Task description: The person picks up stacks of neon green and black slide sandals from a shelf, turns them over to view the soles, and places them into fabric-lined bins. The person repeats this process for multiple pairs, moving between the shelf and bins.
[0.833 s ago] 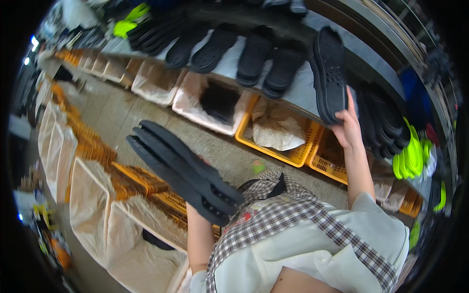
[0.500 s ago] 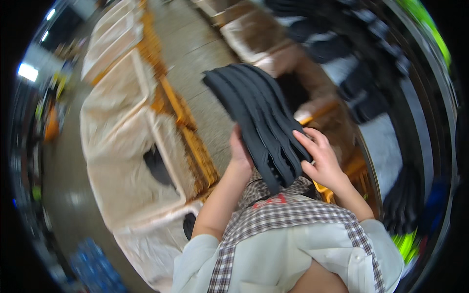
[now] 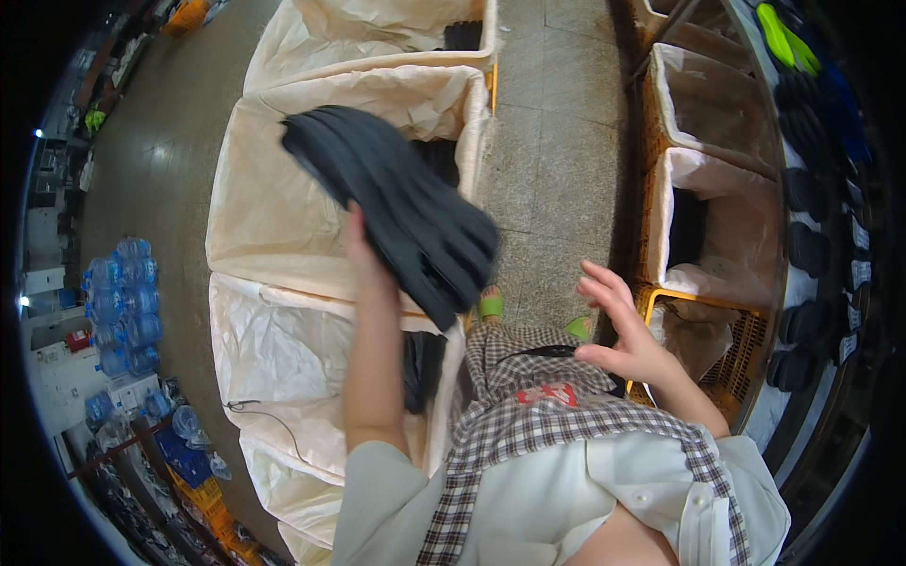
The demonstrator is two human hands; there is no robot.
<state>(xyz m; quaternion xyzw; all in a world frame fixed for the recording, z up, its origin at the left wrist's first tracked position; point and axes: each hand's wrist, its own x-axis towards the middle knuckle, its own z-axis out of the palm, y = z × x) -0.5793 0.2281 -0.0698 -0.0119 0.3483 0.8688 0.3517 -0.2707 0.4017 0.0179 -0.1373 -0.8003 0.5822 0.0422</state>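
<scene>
My left hand point(image 3: 370, 264) grips a stack of black shoe soles point(image 3: 401, 203) from its left side, its fingers mostly hidden behind the stack. Several long, curved layers lie pressed together, held tilted over a cream-lined bin point(image 3: 274, 189). Apart from the stack, my right hand point(image 3: 628, 340) is raised in front of my apron with its fingers spread and nothing in them. More black soles point(image 3: 439, 160) lie inside that bin, partly covered by the stack. Nearer to me, another lined bin point(image 3: 260, 330) also has black pieces point(image 3: 424, 368) in it.
Lined bins run in a row on my left; more lined bins point(image 3: 722, 226) and a yellow crate point(image 3: 746, 344) stand on my right. Beyond those, a rack point(image 3: 802, 292) bears black soles and bright green ones point(image 3: 788, 42). Blue water bottles point(image 3: 123, 302) stand at far left.
The stack has moved left, from over the aisle to over a lined bin, with my left hand on it. My right hand has let go of it. My view has turned left.
</scene>
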